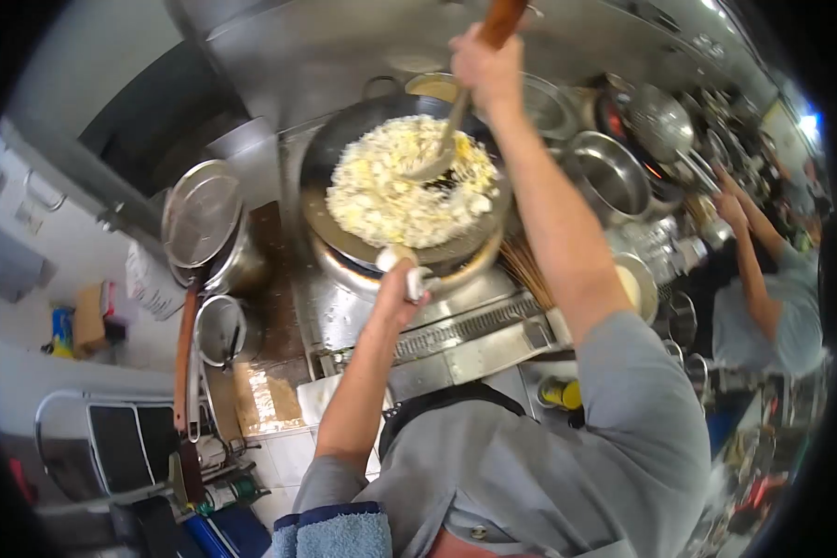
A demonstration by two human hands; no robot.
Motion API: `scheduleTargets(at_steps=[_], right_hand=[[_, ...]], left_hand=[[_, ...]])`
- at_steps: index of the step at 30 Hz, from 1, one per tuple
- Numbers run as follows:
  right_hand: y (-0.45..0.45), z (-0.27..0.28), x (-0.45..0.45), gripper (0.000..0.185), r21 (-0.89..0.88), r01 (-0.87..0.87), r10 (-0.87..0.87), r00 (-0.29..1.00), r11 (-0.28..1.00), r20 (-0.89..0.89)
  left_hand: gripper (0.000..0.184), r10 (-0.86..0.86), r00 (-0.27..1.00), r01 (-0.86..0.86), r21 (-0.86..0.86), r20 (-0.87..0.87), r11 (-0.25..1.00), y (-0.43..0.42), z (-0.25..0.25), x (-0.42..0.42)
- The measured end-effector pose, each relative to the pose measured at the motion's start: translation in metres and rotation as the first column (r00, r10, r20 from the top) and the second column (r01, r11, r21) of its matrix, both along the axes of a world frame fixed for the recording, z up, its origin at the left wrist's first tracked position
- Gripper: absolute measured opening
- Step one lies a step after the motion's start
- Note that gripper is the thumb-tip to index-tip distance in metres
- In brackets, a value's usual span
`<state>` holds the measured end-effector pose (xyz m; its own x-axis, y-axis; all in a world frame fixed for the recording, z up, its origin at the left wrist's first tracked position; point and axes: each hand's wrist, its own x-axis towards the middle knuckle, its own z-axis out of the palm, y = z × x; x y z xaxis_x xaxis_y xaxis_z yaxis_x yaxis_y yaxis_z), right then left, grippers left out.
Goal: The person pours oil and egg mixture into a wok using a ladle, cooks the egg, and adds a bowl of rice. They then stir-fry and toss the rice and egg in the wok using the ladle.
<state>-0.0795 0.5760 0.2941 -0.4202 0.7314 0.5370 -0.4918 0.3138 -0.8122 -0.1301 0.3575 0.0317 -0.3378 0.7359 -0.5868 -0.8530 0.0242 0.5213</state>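
Note:
A large dark wok (318, 177) sits on the stove burner, holding a mound of white and yellow food (381, 191) that looks like rice with egg. My right hand (489, 73) is closed around the wooden handle of a ladle (434, 166), raised beyond the wok. The ladle's bowl rests in the food, near a bare dark patch. At the wok's near edge, my left hand (400, 296) is wrapped around a white cloth (420, 283) at the handle. The cloth and fingers hide most of that handle.
To the left stand a pot topped by a round strainer (202, 214) and a smaller metal pot (221, 330). Metal bowls (609, 175) and a bundle of thin sticks (527, 270) lie right of the wok. Farther right, another person (772, 298) holds a perforated skimmer (660, 126).

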Motion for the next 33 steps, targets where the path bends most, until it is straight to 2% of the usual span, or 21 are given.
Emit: scheduleTargets(at_steps=[1, 2, 4, 7, 9, 12, 13, 16, 19, 21, 22, 23, 24, 25, 26, 28, 30, 31, 32, 33], right_hand=[[-0.003, 0.032, -0.011, 0.022, -0.004, -0.005, 0.005, 1.0, 1.0, 0.017], [-0.02, 0.041, -0.05, 0.021, -0.023, -0.065, 0.066, 0.997, 0.998, 0.03], [-0.034, 0.02, -0.121, 0.021, -0.054, -0.234, 0.229, 0.97, 0.971, -0.076], [0.021, -0.024, -0.115, 0.022, -0.071, -0.162, 0.147, 0.972, 0.984, -0.183], [-0.002, -0.003, -0.132, 0.023, -0.082, -0.254, 0.249, 0.967, 0.964, -0.057], [-0.033, 0.047, -0.123, 0.024, 0.026, -0.326, 0.327, 0.944, 0.945, -0.031], [-0.048, 0.057, -0.103, 0.027, 0.051, -0.342, 0.345, 0.935, 0.938, -0.083], [-0.056, -0.029, -0.138, 0.029, 0.143, -0.02, 0.035, 0.994, 0.989, -0.099], [-0.041, 0.001, -0.146, 0.027, 0.122, -0.055, 0.048, 0.997, 0.991, 0.062], [-0.05, 0.04, -0.092, 0.027, 0.053, -0.213, 0.215, 0.976, 0.976, -0.036], [-0.064, 0.04, -0.065, 0.027, 0.012, -0.304, 0.304, 0.95, 0.953, -0.07], [-0.077, 0.014, -0.057, 0.028, 0.152, -0.072, 0.084, 0.994, 0.986, -0.074], [-0.08, -0.025, -0.067, 0.03, 0.126, -0.034, 0.051, 0.99, 0.991, -0.132], [-0.074, -0.043, -0.074, 0.029, 0.105, -0.037, 0.047, 0.995, 0.994, -0.091], [-0.063, -0.048, -0.085, 0.028, 0.091, -0.045, 0.05, 0.997, 0.995, -0.052], [-0.062, -0.005, -0.078, 0.027, -0.044, -0.058, 0.057, 0.998, 0.997, -0.042], [-0.064, 0.017, -0.037, 0.026, -0.078, -0.311, 0.3, 0.946, 0.947, -0.125], [-0.09, 0.009, -0.008, 0.026, 0.067, -0.186, 0.193, 0.975, 0.98, -0.112], [-0.098, -0.022, -0.014, 0.029, 0.202, -0.026, 0.053, 0.99, 0.979, -0.127], [-0.087, -0.056, -0.034, 0.03, 0.173, -0.017, 0.038, 0.992, 0.985, -0.119]], left_hand=[[0.026, 0.083, 0.996, -0.082, 0.01, -0.038, 0.997, 0.004, -0.001, 0.009], [0.026, 0.216, 0.973, -0.217, 0.006, -0.083, 0.976, -0.008, -0.004, 0.004], [0.025, 0.111, 0.987, -0.119, -0.063, -0.118, 0.991, -0.005, 0.01, 0.003], [0.024, 0.02, 0.996, -0.028, -0.091, -0.092, 0.995, -0.005, -0.006, 0.005], [0.022, 0.045, 0.994, -0.059, -0.14, -0.101, 0.988, -0.005, 0.013, 0.006], [0.022, 0.026, 0.991, -0.045, -0.137, -0.133, 0.989, -0.01, 0.018, 0.004], [0.023, 0.012, 0.99, -0.032, -0.146, -0.139, 0.989, -0.008, 0.015, 0.003], [0.024, 0.016, 0.993, -0.033, -0.141, -0.117, 0.989, -0.008, 0.013, 0.002], [0.02, 0.015, 0.998, -0.025, -0.15, -0.069, 0.988, -0.013, 0.011, 0.008], [0.021, -0.019, 0.995, 0.006, -0.139, -0.095, 0.99, -0.012, 0.021, 0.002], [0.021, -0.016, 0.994, 0.001, -0.14, -0.106, 0.99, -0.011, 0.023, 0.0], [0.021, -0.011, 0.994, -0.005, -0.143, -0.113, 0.99, -0.01, 0.023, -0.001], [0.021, -0.009, 0.994, -0.008, -0.154, -0.111, 0.988, -0.013, 0.02, 0.002], [0.02, -0.025, 0.995, 0.009, -0.159, -0.097, 0.987, -0.011, 0.011, 0.0], [0.019, -0.047, 0.998, 0.041, -0.122, -0.052, 0.992, -0.014, 0.014, 0.0], [0.019, -0.062, 0.997, 0.056, -0.119, -0.05, 0.991, -0.017, 0.023, -0.001], [0.019, -0.116, 0.992, 0.112, -0.086, -0.042, 0.99, -0.017, 0.017, -0.006], [0.019, -0.126, 0.992, 0.125, -0.072, -0.011, 0.99, -0.015, 0.008, -0.008], [0.019, -0.107, 0.994, 0.105, -0.067, -0.017, 0.992, -0.011, 0.012, -0.012], [0.019, -0.09, 0.996, 0.089, -0.066, -0.014, 0.994, -0.011, 0.014, -0.01]])
